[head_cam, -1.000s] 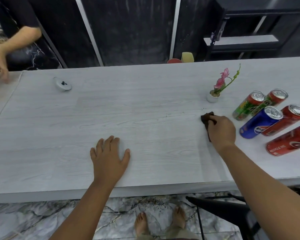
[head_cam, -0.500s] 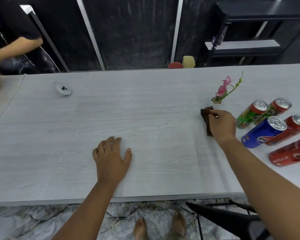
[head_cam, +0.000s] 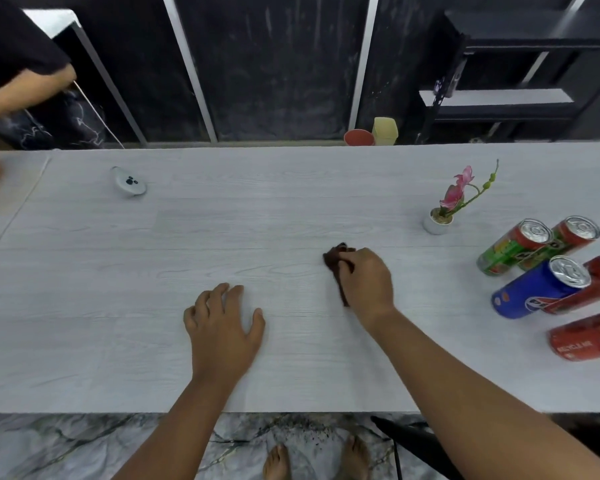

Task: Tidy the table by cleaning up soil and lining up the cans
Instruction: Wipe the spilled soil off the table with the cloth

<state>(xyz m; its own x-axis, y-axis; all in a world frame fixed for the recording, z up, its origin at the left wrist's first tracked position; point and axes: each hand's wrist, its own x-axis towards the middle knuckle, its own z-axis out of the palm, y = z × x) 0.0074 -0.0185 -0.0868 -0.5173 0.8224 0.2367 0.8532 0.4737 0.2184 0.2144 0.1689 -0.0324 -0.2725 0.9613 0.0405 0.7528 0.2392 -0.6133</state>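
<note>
left hand [head_cam: 222, 327] lying flat, fingers spread, holding nothing on table [head_cam: 118, 341] | right hand [head_cam: 366, 282] gripping bunched brown cloth [head_cam: 335, 258] mid-table | step: likely wiping soil | cans [head_cam: 537, 289] sitting clustered far right, unaligned | next: probably dropping cloth, lining cans

Dark wall panels [head_cam: 274, 64], black shelving [head_cam: 520, 46], grey marble floor [head_cam: 49, 445] beneath a pale table [head_cam: 187, 230].

Table [head_cam: 118, 306]: matt pale wood-grain. Cloth [head_cam: 335, 259]: dark brown, soft, crumpled. Cans [head_cam: 534, 285]: glossy metal. Floor [head_cam: 66, 445]: polished marble.
</note>
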